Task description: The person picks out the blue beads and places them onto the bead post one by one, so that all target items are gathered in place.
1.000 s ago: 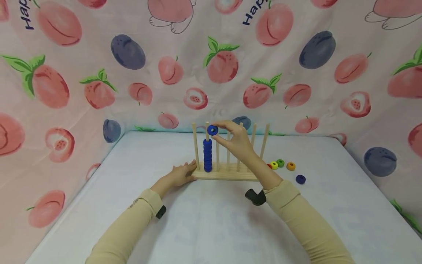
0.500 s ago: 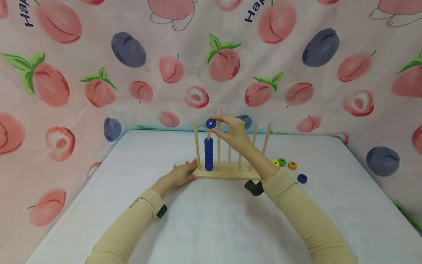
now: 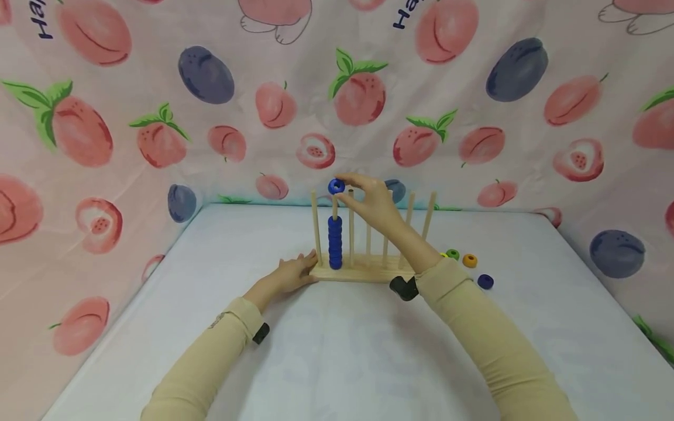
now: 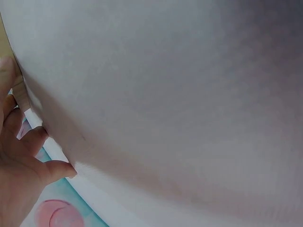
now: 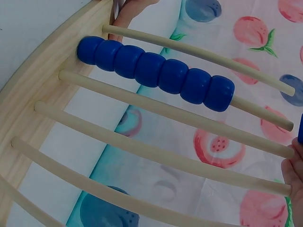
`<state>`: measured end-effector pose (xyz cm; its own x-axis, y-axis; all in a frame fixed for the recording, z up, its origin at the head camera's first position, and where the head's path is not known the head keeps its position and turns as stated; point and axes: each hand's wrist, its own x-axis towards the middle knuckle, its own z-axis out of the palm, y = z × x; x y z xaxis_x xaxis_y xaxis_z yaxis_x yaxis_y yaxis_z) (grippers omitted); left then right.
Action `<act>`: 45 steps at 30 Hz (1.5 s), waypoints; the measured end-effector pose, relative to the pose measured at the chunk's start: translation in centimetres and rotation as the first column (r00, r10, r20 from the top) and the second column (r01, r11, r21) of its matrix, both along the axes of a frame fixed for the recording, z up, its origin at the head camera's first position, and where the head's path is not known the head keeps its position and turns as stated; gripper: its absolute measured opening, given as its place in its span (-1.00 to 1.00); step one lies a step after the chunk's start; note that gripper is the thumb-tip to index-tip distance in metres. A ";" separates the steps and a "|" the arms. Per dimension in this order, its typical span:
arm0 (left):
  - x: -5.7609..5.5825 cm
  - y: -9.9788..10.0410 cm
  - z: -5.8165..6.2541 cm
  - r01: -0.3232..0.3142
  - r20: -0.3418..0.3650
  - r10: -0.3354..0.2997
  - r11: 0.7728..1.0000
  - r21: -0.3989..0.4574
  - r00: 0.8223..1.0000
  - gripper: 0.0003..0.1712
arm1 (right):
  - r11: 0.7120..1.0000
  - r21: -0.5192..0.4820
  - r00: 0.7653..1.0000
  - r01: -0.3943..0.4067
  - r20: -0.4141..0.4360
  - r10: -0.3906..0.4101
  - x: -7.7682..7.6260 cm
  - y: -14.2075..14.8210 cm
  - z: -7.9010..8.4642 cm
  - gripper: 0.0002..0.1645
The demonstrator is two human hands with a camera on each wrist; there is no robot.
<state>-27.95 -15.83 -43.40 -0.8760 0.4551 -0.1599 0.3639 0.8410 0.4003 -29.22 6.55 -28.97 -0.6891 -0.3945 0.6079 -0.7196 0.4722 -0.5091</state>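
Observation:
My right hand (image 3: pixel 376 202) pinches a blue ring-shaped bead (image 3: pixel 336 186) between thumb and fingertips. The bead is right at the tip of the second peg (image 3: pixel 334 205) from the left, its hole facing forward. Lower on that peg sits a stack of blue beads (image 5: pixel 158 73). In the right wrist view only a sliver of the held bead (image 5: pixel 301 131) shows at the right edge. My left hand (image 3: pixel 289 276) rests against the left end of the wooden base (image 3: pixel 358 273); in the left wrist view its fingers (image 4: pixel 34 139) are spread beside that end.
Several bare pegs (image 5: pixel 156 153) stand upright on the base. To the right on the white table (image 3: pixel 326 351) lie a green bead (image 3: pixel 453 254), an orange bead (image 3: pixel 470 261), a dark blue bead (image 3: pixel 485 282) and a partly hidden yellow bead (image 3: pixel 444 255). A fruit-print cloth (image 3: pixel 316 88) hangs behind.
My right hand has risen slightly and moved left with the blue bead, from beside the second peg to its tip. The left hand stays at the base's end.

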 end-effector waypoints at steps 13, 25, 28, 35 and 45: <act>0.0 -0.1 0.1 0.007 -0.008 -0.007 1.000 0.007 1.000 -0.29 | 0.994 0.072 0.984 0.077 0.156 -0.088 -0.5 -0.7 1.2 -0.53; -0.1 0.3 0.0 0.000 -0.007 0.000 1.000 -0.002 1.000 -0.29 | 0.983 0.167 0.982 0.074 0.162 -0.101 -0.6 -0.6 1.4 -0.52; -0.1 0.2 0.0 0.003 -0.007 -0.003 1.000 0.004 1.000 -0.29 | 0.984 0.166 0.980 0.062 0.176 -0.092 -0.5 -0.4 1.5 -0.49; -0.1 0.2 -0.2 0.005 -0.011 -0.005 1.000 0.012 1.000 -0.30 | 0.990 0.135 0.972 0.042 0.222 -0.071 -0.6 -0.4 1.6 -0.43; -0.1 0.3 -0.1 0.012 -0.012 -0.012 1.000 0.013 1.000 -0.30 | 0.988 0.142 0.976 0.059 0.201 -0.087 -0.5 -0.3 1.5 -0.51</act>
<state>-28.08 -15.57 -43.51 -0.8720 0.4678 -0.1440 0.3789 0.8314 0.4065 -29.70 6.29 -27.46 -0.8240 -0.4066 0.3945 -0.5665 0.5941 -0.5711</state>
